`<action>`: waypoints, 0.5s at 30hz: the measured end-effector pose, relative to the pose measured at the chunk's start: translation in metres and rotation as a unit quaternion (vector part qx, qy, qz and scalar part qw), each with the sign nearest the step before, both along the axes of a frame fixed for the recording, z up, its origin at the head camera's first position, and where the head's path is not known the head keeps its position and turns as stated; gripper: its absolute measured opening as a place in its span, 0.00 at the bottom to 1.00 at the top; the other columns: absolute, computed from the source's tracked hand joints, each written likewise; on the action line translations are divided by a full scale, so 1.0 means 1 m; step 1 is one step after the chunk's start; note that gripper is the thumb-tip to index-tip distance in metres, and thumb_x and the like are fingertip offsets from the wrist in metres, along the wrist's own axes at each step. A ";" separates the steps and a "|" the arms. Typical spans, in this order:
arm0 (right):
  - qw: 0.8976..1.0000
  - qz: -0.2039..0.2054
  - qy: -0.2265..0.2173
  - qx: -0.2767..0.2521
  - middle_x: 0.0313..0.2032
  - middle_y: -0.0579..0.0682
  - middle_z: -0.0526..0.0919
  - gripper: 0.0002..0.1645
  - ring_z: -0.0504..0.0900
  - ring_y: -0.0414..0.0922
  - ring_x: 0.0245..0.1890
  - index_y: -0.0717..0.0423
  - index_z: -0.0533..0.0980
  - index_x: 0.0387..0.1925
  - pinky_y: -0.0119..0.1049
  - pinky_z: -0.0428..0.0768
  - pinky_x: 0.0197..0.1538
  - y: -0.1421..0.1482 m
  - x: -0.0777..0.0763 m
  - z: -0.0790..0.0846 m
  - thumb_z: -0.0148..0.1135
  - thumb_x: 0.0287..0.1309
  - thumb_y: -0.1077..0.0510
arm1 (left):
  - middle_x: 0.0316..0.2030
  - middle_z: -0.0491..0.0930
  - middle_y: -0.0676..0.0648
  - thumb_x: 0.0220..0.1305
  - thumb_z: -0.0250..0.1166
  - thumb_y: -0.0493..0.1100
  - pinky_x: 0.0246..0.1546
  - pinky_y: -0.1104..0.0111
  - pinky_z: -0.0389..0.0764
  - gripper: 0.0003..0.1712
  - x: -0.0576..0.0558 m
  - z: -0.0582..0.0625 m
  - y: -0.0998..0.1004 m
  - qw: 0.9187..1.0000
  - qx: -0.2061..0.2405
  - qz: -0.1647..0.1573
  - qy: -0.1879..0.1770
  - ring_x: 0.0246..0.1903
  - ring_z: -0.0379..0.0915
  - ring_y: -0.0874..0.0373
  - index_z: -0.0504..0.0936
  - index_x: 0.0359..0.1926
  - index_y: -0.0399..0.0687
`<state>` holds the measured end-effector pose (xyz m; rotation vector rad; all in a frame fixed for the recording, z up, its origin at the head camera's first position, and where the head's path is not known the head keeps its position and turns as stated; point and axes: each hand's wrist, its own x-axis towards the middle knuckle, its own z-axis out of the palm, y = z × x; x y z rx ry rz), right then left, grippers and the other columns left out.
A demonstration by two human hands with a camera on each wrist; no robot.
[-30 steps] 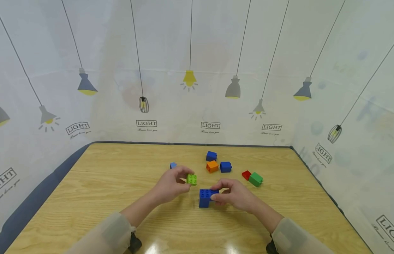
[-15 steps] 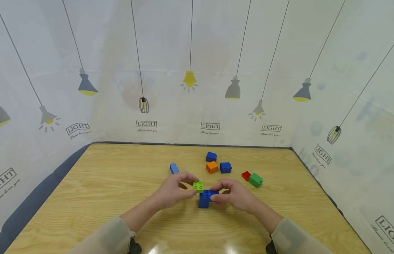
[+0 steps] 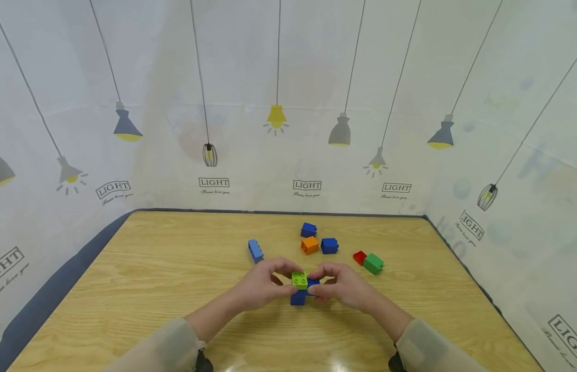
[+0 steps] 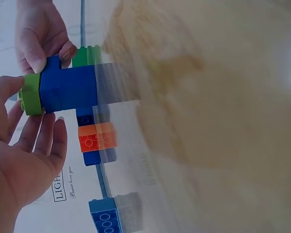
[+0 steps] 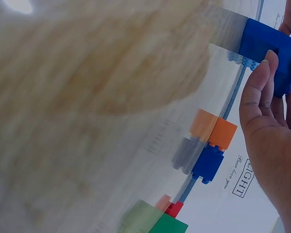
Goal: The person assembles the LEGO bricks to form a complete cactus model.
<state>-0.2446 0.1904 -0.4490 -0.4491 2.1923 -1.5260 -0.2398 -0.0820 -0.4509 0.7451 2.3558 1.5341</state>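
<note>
My left hand (image 3: pixel 262 285) pinches a lime-green brick (image 3: pixel 299 279) with its studs facing up. The brick sits on the left end of the top of a blue brick stack (image 4: pixel 70 90), flush against it in the left wrist view. That stack stands upright on the table, its upper brick jutting out to the right over the lower part. On the overhanging right end, my right hand (image 3: pixel 346 288) grips the upper blue brick (image 5: pixel 283 73) between thumb and fingers. Its studs on that side are partly hidden by the fingers.
Behind the hands lie an orange brick (image 3: pixel 309 245), a blue brick (image 3: pixel 329 246) and another blue brick (image 3: pixel 309 229). A light-blue brick (image 3: pixel 255 250) is beyond the left hand. At right, a green brick (image 3: pixel 374 263) touches a red piece (image 3: pixel 360 258). A printed curtain (image 3: pixel 251 155) borders the wooden table (image 3: pixel 153 268).
My left hand has carried the lime-green brick right and down onto the blue stack, uncovering the light-blue brick behind. The right hand has kept its grip in place.
</note>
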 end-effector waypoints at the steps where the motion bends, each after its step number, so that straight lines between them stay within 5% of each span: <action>1: 1.000 0.001 0.000 0.000 0.56 0.57 0.85 0.18 0.92 0.48 0.43 0.58 0.83 0.57 0.43 0.93 0.50 0.000 0.000 0.000 0.75 0.72 0.54 | 0.55 0.87 0.53 0.72 0.76 0.45 0.53 0.62 0.85 0.18 0.000 0.000 0.000 1.000 0.000 0.001 0.000 0.57 0.81 0.54 0.88 0.60 0.56; 15: 1.000 0.001 -0.003 0.003 0.58 0.58 0.85 0.19 0.92 0.48 0.43 0.58 0.83 0.58 0.43 0.93 0.51 0.000 0.000 0.001 0.74 0.72 0.54 | 0.53 0.88 0.55 0.75 0.73 0.51 0.51 0.62 0.85 0.12 0.000 0.002 0.001 1.000 -0.013 0.008 0.000 0.54 0.81 0.57 0.91 0.57 0.61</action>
